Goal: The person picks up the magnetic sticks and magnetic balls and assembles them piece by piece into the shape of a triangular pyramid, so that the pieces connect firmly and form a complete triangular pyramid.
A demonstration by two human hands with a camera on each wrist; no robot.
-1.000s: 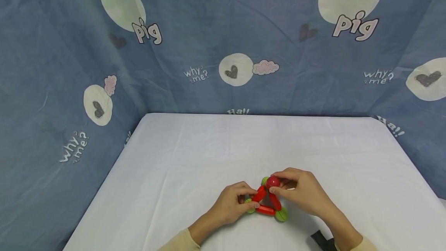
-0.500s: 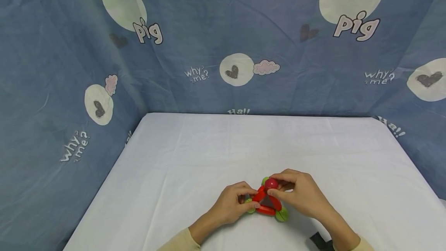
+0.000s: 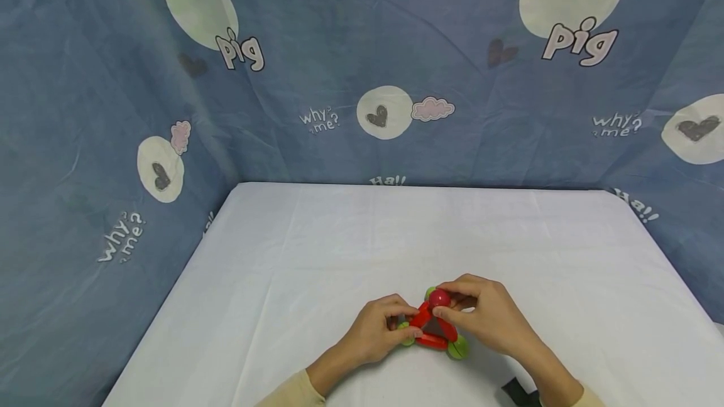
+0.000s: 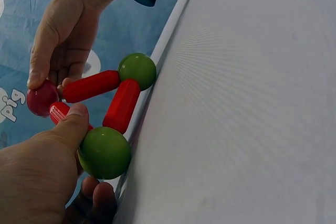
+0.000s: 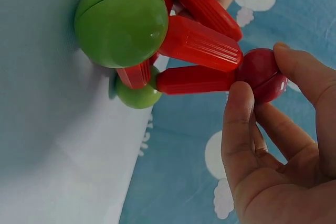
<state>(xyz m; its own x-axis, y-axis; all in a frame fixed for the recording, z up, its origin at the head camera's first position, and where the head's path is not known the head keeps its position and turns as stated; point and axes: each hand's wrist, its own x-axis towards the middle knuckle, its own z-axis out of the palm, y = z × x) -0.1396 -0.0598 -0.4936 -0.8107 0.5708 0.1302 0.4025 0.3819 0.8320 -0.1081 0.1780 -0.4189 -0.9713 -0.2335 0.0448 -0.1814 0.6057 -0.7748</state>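
In the head view, red rods and balls form a small pyramid low on the table. Its three green balls [image 4: 105, 153] mark the base corners, and a red ball [image 5: 261, 74] tops it. Red rods [image 5: 202, 43] run between them. My left hand [image 3: 376, 328] grips a sloping red rod at the left side, its thumb lying along it near a green corner ball. From the right, my right hand [image 3: 494, 313] pinches the red ball between thumb and fingertips. In the right wrist view, two rod ends meet that ball; a third rod's tip [image 5: 239, 34] lies close beside it.
A white cloth covers the table [image 3: 317, 237]. Behind and to the left hangs a blue printed curtain [image 3: 317, 68]. A black strap-like piece [image 3: 520, 392] shows beside the right forearm at the front edge.
My right hand has shifted slightly left and down with the red ball, and the rods beneath lean a little with it. The left hand stays in place.
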